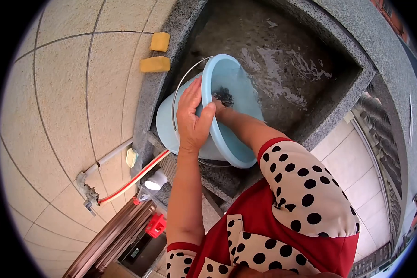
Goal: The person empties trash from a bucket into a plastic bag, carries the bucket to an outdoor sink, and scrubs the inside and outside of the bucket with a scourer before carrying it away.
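Observation:
A light blue bucket (185, 111) lies tipped on its side at the stone sink's near-left corner, its mouth facing right. My left hand (194, 116) holds it near the rim, fingers stretched along the outer wall and thumb over the edge. The metal handle (175, 104) hangs round the bucket's outside. Inside the bucket, my right hand (220, 110) presses a dark, curly steel wool scourer (224, 96) against the inner wall. Most of the right fingers are hidden behind the rim and the scourer.
Shallow water lies in the grey stone sink (329, 109). Two yellow sponges (155, 64) rest on its left ledge by the tiled wall. A red-and-white hose (134, 180) runs from a wall tap (91, 204) towards the bucket. Below are a white cup (156, 180) and a red object (156, 225).

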Action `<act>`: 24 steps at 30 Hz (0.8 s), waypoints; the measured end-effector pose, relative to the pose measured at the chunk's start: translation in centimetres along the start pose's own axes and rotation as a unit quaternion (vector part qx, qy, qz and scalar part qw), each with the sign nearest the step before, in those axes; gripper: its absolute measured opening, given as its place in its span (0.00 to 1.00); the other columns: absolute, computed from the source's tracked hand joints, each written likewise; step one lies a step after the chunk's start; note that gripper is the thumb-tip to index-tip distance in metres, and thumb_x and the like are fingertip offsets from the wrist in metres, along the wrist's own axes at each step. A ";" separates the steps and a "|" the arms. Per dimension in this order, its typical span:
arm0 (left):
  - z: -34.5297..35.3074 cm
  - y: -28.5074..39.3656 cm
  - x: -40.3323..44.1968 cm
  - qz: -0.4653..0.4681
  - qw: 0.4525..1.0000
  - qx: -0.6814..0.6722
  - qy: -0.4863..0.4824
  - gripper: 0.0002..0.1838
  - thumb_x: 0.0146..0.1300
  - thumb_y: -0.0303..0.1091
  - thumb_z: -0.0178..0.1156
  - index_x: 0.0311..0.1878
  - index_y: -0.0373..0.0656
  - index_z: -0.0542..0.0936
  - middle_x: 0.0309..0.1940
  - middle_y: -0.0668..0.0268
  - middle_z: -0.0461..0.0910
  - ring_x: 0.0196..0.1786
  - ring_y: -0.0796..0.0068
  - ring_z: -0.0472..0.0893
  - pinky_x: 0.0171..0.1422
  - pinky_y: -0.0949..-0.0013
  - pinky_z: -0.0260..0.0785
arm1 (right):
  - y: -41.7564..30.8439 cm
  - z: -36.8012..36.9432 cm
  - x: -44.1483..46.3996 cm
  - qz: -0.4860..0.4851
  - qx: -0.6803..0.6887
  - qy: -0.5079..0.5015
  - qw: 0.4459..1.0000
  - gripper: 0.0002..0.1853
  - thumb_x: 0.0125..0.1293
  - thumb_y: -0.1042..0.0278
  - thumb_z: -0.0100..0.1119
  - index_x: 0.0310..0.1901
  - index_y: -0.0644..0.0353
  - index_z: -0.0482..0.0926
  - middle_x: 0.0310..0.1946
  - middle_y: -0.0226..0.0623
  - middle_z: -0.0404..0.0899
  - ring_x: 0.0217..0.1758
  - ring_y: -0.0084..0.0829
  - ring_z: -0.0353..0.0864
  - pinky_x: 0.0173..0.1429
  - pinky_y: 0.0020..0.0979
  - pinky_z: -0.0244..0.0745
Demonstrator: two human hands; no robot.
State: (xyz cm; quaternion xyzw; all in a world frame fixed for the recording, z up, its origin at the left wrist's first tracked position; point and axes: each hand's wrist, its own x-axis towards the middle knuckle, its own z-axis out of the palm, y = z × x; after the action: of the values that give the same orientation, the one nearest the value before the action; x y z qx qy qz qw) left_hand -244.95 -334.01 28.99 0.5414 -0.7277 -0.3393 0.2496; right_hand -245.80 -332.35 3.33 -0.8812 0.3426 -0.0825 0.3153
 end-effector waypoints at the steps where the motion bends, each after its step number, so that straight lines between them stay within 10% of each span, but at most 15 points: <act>1: -0.1 0.2 0.4 -0.011 1.000 -0.007 0.000 0.27 0.55 0.34 0.53 0.59 0.31 0.74 0.62 0.50 0.70 0.66 0.59 0.68 0.71 0.63 0.55 | 0.1 -0.3 0.7 0.004 0.001 0.006 1.000 0.16 0.58 0.60 0.52 0.48 0.43 0.79 0.48 0.32 0.72 0.52 0.36 0.72 0.53 0.46 0.64; 17: 0.3 -3.5 5.0 -0.257 0.948 -0.184 0.032 0.25 0.58 0.40 0.54 0.48 0.25 0.78 0.64 0.58 0.70 0.59 0.67 0.73 0.64 0.71 0.61 | -2.6 2.4 -10.4 -0.016 0.050 -0.203 0.978 0.15 0.58 0.59 0.52 0.47 0.42 0.79 0.46 0.32 0.73 0.51 0.35 0.72 0.53 0.47 0.64; 24: -0.1 -6.0 6.2 -0.283 0.941 -0.185 0.011 0.26 0.63 0.45 0.51 0.53 0.31 0.77 0.52 0.55 0.79 0.53 0.65 0.77 0.60 0.69 0.65 | 2.6 -4.2 -7.6 -0.105 -0.078 0.079 0.988 0.15 0.61 0.60 0.51 0.50 0.33 0.76 0.43 0.37 0.72 0.49 0.41 0.73 0.52 0.48 0.65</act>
State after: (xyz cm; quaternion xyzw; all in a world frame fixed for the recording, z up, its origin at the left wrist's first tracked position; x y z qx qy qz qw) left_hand -242.96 -341.12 24.48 0.6730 -0.4663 -0.5182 0.2473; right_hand -254.51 -330.91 5.53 -0.9248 0.2777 -0.1572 0.2071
